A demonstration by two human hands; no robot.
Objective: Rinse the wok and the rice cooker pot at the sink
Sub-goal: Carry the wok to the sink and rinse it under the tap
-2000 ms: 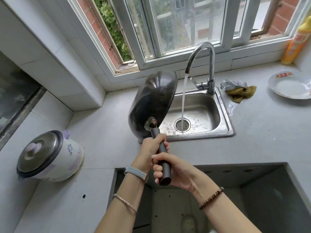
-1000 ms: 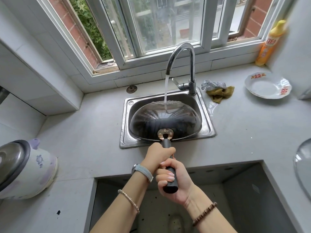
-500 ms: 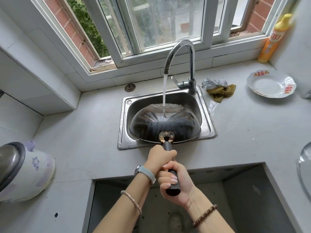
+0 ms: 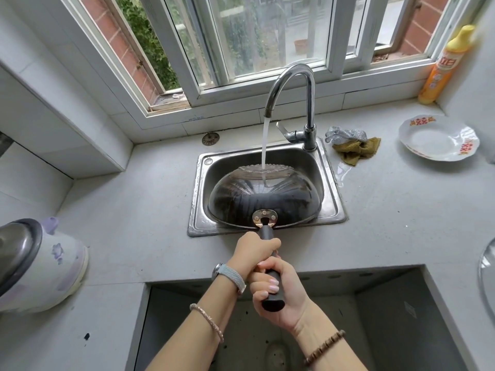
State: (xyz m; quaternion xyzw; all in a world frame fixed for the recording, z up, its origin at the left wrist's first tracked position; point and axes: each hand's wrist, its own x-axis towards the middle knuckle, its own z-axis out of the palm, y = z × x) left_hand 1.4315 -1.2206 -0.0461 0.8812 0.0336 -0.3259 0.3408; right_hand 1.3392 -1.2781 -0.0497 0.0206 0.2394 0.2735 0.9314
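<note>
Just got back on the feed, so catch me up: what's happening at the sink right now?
A person is rinsing the wok. Both hands grip its handle: the left hand is near the pan and the right hand is at the end. The wok is turned bottom-up over the sink, and water from the tap runs onto its outside. The rice cooker sits on the counter to the left, lid on and untouched.

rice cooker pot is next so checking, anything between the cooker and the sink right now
Yes: the wok lies bottom up across the sink under the running tap, filling the basin, gripped by the left hand and right hand at its handle. The rice cooker sits on the counter to the left, lid on.
</note>
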